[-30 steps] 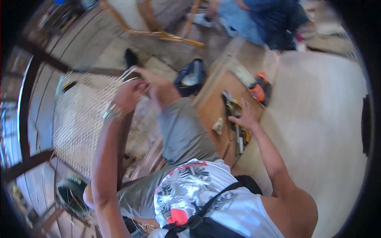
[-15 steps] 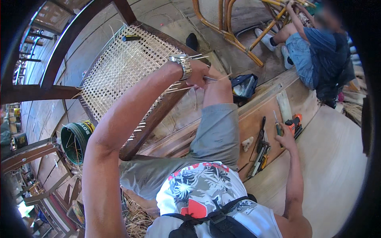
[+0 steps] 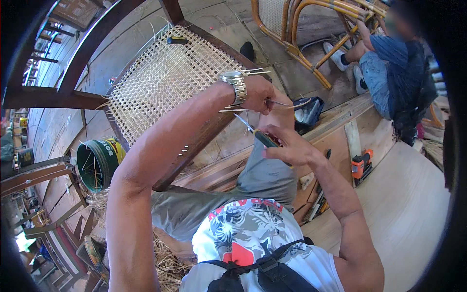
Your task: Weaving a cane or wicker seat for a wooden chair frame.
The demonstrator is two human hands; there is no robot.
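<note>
My left hand [image 3: 259,95], with a metal-band watch [image 3: 235,87] on its wrist, pinches a thin cane strand [image 3: 295,105] beside the front corner of the chair's seat. The woven cane seat [image 3: 160,73] sits in a dark wooden chair frame [image 3: 202,138], with loose strand ends sticking out at that corner. My right hand [image 3: 291,145] is closed around a pointed metal tool with a green handle [image 3: 265,138]. Its tip points up and left, just below my left hand and apart from the strand.
A small dark-handled tool [image 3: 177,40] lies on the seat. The green bucket [image 3: 101,163] holds strands. To my right, an orange-and-black tool [image 3: 361,164] and several hand tools lie on a wooden board. Another person [image 3: 396,73] sits at the upper right, beside a rattan chair [image 3: 296,44].
My right hand has brought the green-handled tool from the board at the right to just below my left hand. My left hand stays near the corner, still pinching the strand.
</note>
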